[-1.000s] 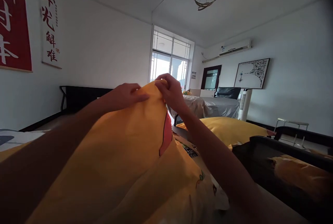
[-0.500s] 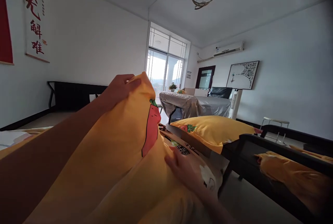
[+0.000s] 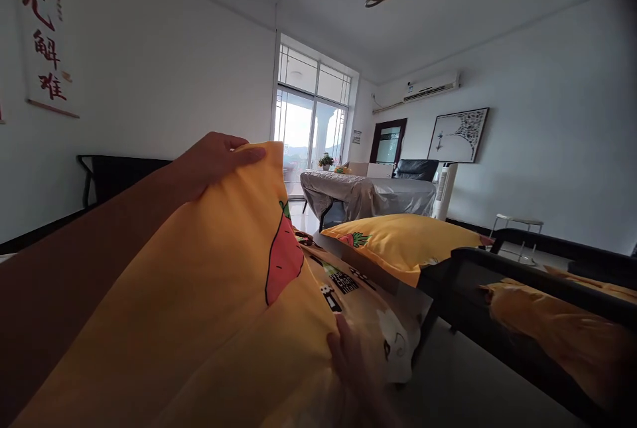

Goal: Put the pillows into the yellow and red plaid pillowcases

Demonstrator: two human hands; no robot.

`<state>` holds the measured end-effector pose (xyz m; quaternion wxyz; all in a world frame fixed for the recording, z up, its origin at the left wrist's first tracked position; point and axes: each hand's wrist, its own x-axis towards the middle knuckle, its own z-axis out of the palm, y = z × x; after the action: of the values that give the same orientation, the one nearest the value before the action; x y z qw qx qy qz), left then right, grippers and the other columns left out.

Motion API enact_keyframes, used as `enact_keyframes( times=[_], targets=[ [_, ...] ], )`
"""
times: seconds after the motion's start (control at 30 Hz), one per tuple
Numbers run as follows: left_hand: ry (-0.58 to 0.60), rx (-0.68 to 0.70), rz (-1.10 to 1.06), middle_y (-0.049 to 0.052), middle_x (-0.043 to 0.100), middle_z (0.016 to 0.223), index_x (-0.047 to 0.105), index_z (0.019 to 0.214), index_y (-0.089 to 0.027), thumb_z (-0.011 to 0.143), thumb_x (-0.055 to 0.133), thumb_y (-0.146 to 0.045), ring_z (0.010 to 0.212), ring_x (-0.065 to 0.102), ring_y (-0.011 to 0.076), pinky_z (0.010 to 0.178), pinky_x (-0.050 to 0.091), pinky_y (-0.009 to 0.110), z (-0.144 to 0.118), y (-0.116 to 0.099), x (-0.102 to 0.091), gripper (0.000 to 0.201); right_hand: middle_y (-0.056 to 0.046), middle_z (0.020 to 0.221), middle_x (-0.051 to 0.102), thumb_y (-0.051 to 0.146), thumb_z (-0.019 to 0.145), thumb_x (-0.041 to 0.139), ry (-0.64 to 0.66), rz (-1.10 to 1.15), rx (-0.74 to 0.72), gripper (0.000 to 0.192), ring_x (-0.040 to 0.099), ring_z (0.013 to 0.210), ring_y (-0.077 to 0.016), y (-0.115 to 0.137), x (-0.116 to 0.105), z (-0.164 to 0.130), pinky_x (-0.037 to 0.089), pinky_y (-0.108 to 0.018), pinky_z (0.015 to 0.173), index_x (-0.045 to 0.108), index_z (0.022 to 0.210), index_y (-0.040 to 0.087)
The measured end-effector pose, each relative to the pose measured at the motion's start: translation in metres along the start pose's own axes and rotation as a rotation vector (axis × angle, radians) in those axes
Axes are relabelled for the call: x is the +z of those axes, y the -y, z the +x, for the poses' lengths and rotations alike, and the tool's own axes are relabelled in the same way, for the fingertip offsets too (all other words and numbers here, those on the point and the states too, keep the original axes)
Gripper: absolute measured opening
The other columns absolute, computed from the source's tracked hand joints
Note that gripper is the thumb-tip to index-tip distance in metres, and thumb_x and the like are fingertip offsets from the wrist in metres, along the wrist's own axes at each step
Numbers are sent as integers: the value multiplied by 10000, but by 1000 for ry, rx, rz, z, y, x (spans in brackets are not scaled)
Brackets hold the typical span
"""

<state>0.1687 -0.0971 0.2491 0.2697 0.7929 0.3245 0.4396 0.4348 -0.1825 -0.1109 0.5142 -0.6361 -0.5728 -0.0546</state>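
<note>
Head view is showing a yellow cloth [image 3: 213,262] rising in front of the person, with the left hand [image 3: 212,159] pinching its top edge just beside the upper corner and the right hand [image 3: 351,355] pinching its right-hand edge lower down. From the left fingers the cloth is spreading downward, from the right ones leftward, the left hand being nearer the corner. That corner is pointing up toward the window [image 3: 312,116], the visible long axis slanting down to the lower left.
</note>
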Motion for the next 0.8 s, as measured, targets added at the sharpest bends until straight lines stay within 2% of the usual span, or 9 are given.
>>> enact_keyframes(
  times=[0.07, 0.17, 0.27, 0.37, 0.43, 0.53, 0.63, 0.7, 0.8],
  targets=[
    [-6, 18, 63, -26, 450, 609, 543, 705, -183, 719, 677, -490, 527, 422, 88, 498, 301, 237, 1, -3, 3, 335, -58, 772, 657, 395, 907, 352, 21, -27, -26, 304, 614, 716, -228, 14, -15, 12, 481, -329, 651, 601, 864, 226],
    [-69, 135, 178, -51, 270, 558, 349, 571, -189, 754, 638, -382, 485, 267, 54, 496, 194, 240, 2, -6, 15, 393, -82, 941, 675, 418, 905, 395, -11, -37, -23, 318, 622, 875, -239, 42, -33, 25, 483, -334, 733, 611, 1026, 218],
    [-81, 212, 201, -49, 257, 574, 276, 585, -195, 819, 544, -354, 486, 242, 57, 499, 192, 249, 3, -5, 28, 389, -73, 945, 673, 434, 923, 379, -78, 23, 49, 362, 624, 834, -221, 63, -27, 28, 473, -304, 673, 557, 1167, 234],
    [-77, 242, 220, -43, 323, 576, 355, 600, -197, 816, 542, -421, 498, 307, 75, 504, 233, 257, 3, -1, 33, 362, -29, 677, 614, 440, 909, 377, -80, 34, 89, 295, 559, 588, -202, 62, -3, 29, 383, -278, 507, 569, 954, 220],
    [-12, 246, 281, -35, 373, 576, 424, 595, -193, 761, 598, -478, 511, 356, 89, 509, 254, 264, 2, -1, 30, 372, 1, 560, 536, 452, 888, 384, -98, 27, 68, 269, 489, 498, -191, 53, 11, 30, 316, -274, 461, 512, 787, 238],
    [133, 189, 356, -19, 460, 586, 527, 611, -191, 680, 667, -500, 527, 428, 114, 516, 284, 272, 0, -5, 20, 346, 31, 495, 450, 468, 881, 374, -152, 47, 31, 282, 425, 465, -177, 40, 21, 33, 280, -271, 460, 422, 697, 260],
    [181, 103, 317, 5, 568, 652, 621, 737, -195, 674, 667, -487, 575, 522, 150, 540, 341, 276, 5, -6, 7, 302, 40, 487, 411, 503, 894, 359, -175, 78, 18, 331, 400, 478, -169, 34, 24, 37, 278, -271, 466, 365, 662, 267],
    [135, 87, 276, 34, 642, 771, 646, 900, -200, 715, 622, -462, 666, 593, 180, 596, 404, 282, 14, 8, 0, 322, 36, 501, 429, 525, 904, 352, -159, 85, 39, 354, 416, 497, -168, 32, 28, 42, 294, -271, 476, 361, 665, 264],
    [-29, 104, 436, 111, 667, 1063, 563, 1193, -193, 714, 596, -397, 950, 633, 261, 820, 460, 378, 27, 59, -3, 522, 22, 556, 496, 546, 908, 351, -92, 23, 82, 367, 467, 536, -165, 24, 41, 56, 334, -274, 520, 388, 694, 250]
  ],
)
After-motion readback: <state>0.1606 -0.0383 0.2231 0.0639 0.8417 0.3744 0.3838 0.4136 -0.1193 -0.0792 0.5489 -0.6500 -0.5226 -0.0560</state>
